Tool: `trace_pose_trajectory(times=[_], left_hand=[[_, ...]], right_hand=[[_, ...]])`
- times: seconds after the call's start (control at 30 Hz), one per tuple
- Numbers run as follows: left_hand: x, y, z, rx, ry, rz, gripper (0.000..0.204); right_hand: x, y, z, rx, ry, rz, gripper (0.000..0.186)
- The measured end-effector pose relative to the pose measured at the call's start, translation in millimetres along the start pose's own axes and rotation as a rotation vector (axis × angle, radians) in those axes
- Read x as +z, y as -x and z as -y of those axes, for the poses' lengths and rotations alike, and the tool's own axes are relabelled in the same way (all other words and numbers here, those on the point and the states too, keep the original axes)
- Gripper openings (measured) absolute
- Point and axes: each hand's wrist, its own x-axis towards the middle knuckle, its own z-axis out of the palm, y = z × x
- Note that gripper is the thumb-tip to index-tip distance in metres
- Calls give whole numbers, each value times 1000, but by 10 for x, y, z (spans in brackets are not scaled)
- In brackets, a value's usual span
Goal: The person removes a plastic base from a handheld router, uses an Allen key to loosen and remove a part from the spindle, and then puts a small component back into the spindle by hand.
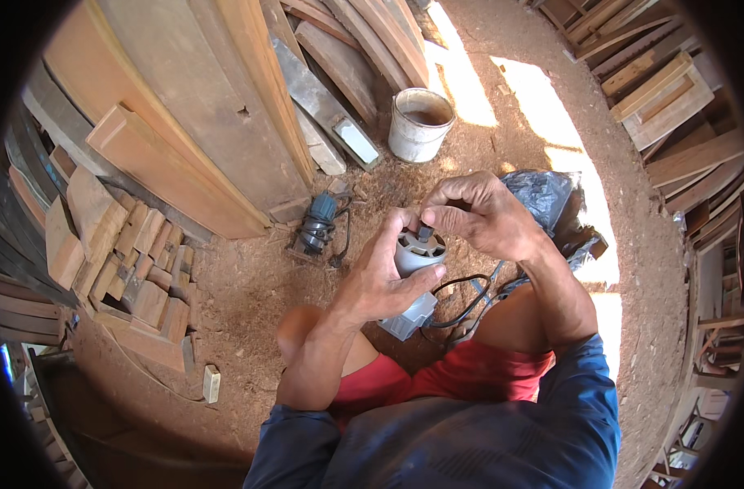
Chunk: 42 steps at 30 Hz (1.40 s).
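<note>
In front of my knees, my left hand (380,273) is wrapped round the silver-grey body of a small power tool, which looks like a trim router (414,259). Its vented end faces up, with a dark collet nut (425,234) at the centre. My right hand (482,216) is closed at that nut, thumb and forefinger pressed to it; whether a bit sits between them is hidden. Below the left hand a grey boxy part (410,318) shows, seemingly the tool's other end. A black cord (466,314) loops beside it.
A blue-green corded power tool (316,224) lies on the dusty floor ahead. Beyond stand a white bucket (421,134) and leaning boards (225,98). Wood blocks (140,269) are piled at left, a dark plastic bag (543,200) lies at right, and stacked timber (673,106) lines the right side.
</note>
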Motion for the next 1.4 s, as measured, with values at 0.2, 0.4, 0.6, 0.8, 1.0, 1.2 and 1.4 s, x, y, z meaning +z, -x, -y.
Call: trace_pose_trajectory(times=[0.2, 0.4, 0.6, 0.8, 1.0, 1.2, 1.4], left_hand=[[29, 6, -12, -50, 27, 8, 56], [21, -1, 22, -118, 276, 93, 56], [2, 10, 44, -80, 323, 117, 55], [-21, 37, 51, -61, 208, 83, 59], [-26, 50, 73, -44, 144, 33, 61], [-39, 58, 69, -84, 275, 75, 59], [-33, 36, 83, -129, 388, 116, 60]], right_hand=[[-44, 0, 82, 12, 96, 49, 11], [-83, 20, 95, -33, 50, 75, 10], [-68, 9, 8, -95, -7, 91, 10], [-22, 0, 40, -91, -9, 66, 10], [32, -20, -12, -80, -50, 51, 12], [0, -64, -31, 10, -97, 101, 17], [-2, -74, -130, 11, -123, 106, 17]])
